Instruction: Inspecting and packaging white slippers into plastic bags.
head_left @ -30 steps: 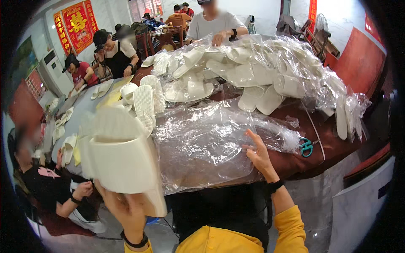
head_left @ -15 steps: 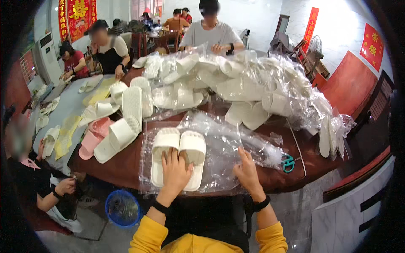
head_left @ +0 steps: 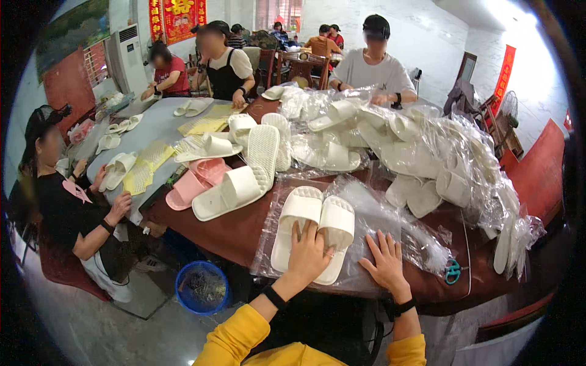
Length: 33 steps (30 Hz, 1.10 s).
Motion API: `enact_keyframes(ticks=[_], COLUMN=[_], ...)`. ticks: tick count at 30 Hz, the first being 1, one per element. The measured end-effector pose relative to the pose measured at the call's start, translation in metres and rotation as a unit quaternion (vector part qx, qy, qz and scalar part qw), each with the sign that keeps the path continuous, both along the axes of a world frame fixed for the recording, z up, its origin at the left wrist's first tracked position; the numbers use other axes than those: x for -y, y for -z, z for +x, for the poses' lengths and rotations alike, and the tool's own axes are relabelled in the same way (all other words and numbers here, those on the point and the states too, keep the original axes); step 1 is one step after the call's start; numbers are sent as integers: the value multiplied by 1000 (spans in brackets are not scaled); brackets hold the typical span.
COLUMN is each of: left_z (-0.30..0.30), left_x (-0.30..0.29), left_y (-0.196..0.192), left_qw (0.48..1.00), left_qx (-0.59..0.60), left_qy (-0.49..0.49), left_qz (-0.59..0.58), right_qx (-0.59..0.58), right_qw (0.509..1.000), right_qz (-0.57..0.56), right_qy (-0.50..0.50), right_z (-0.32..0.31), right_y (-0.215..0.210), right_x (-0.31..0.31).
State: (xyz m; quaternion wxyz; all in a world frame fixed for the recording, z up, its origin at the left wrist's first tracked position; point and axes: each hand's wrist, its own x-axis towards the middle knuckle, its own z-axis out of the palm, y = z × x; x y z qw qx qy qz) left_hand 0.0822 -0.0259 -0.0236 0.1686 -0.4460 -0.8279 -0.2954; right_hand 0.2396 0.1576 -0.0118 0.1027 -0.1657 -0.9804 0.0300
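A pair of white slippers [head_left: 337, 219] lies side by side on clear plastic bags [head_left: 367, 204] near the table's front edge. My left hand [head_left: 307, 255] grips the pair from the heel side, its fingers and thumb reaching under the two straps, so the fingertips are hidden. Just right of the slippers, my right hand [head_left: 387, 263] rests on the plastic with fingers spread and nothing held. Teal-handled scissors [head_left: 452, 272] lie beyond it to the right.
Bagged white slippers [head_left: 415, 152] are heaped across the far side. Left of the pair lie a loose white slipper [head_left: 227, 192] and pink slippers [head_left: 185, 190]. A blue bin [head_left: 202, 288] stands on the floor. Co-workers sit or stand around the tables, one [head_left: 67, 201] at the left.
The view has swung left, shifting the scene rightward. My right hand has gone from partly curled fingers to spread out on the plastic. My left hand stays at the slippers.
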Motion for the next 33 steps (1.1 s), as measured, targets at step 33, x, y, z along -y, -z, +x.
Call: enact_keyframes(ticks=[33], left_z=[-34], left_x=[36], left_y=[-3], left_qw=[988], left_qx=[16], left_qy=[146], left_qz=[-37], right_qx=[222], right_qw=[899], right_qz=[-14], right_qy=[-377], right_z=[-2], right_y=[-43], right_x=[-84])
